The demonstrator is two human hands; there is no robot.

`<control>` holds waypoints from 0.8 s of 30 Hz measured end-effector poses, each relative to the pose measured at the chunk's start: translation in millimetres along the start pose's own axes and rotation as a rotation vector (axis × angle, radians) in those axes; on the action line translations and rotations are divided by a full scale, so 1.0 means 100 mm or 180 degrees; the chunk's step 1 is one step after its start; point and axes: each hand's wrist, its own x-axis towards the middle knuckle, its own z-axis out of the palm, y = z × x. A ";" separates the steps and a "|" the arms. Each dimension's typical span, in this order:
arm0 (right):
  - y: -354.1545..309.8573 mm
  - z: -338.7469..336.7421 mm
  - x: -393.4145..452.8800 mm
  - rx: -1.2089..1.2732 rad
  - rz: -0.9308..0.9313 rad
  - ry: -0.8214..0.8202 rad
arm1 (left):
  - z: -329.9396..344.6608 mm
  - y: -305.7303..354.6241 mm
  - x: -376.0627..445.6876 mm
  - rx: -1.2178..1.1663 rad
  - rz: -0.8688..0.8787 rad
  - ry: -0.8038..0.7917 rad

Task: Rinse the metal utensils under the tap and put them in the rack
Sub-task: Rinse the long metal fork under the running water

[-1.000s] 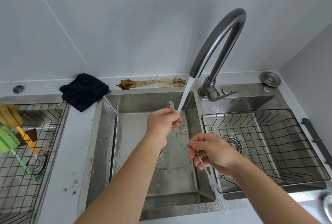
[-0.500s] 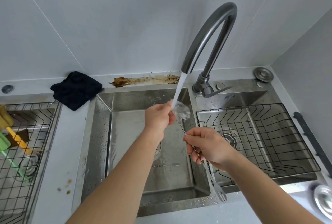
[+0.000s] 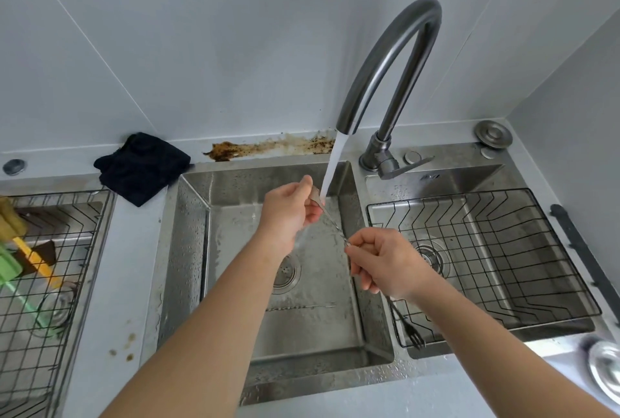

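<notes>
A long twisted metal bar spoon (image 3: 332, 223) with a small fork at its lower end (image 3: 412, 333) is held across the middle sink basin (image 3: 235, 249). My left hand (image 3: 290, 213) pinches the spoon bowl right under the water stream (image 3: 330, 169) from the curved tap (image 3: 389, 58). My right hand (image 3: 385, 261) grips the twisted stem lower down; the stem's middle is hidden inside that fist. The black wire rack (image 3: 503, 243) sits in the right basin and holds nothing I can see. Another thin twisted utensil (image 3: 298, 307) lies on the sink floor.
A second wire rack (image 3: 50, 283) on the left holds yellow and green brushes (image 3: 20, 249). A black cloth (image 3: 141, 166) lies on the counter behind the sink. A metal drain plug (image 3: 493, 134) rests at the back right, a round metal lid (image 3: 605, 370) at the front right.
The spoon has stayed under the stream in both hands. My left hand has shifted slightly on the spoon bowl, and the view has swung a little.
</notes>
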 end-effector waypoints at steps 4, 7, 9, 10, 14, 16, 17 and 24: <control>0.07 -0.02 0.03 -0.1351 -0.0323 0.0694 | -0.01 0.06 -0.01 -0.0266 -0.0420 -0.0224; 0.10 -0.04 0.04 -0.1456 -0.0477 0.0863 | -0.03 0.07 -0.03 -0.0236 -0.0343 -0.0302; 0.12 -0.06 0.06 -0.1407 -0.0554 0.0902 | -0.05 0.08 -0.05 -0.0070 -0.0217 -0.0255; 0.13 -0.07 0.06 -0.1354 -0.0583 0.0925 | -0.06 0.09 -0.05 0.0034 -0.0172 -0.0212; 0.13 -0.10 0.10 -0.1303 -0.0639 0.0949 | -0.04 0.13 -0.06 0.0071 -0.0092 -0.0216; 0.11 -0.08 0.12 -0.1274 -0.0665 0.0911 | -0.02 0.12 -0.06 0.0042 -0.0021 -0.0193; 0.10 -0.07 0.14 -0.1241 -0.0664 0.0888 | 0.00 0.12 -0.06 0.0049 -0.0008 -0.0182; -0.03 0.02 0.27 -0.0822 -0.0568 0.0701 | -0.05 0.17 -0.01 -0.0331 -0.0096 -0.0050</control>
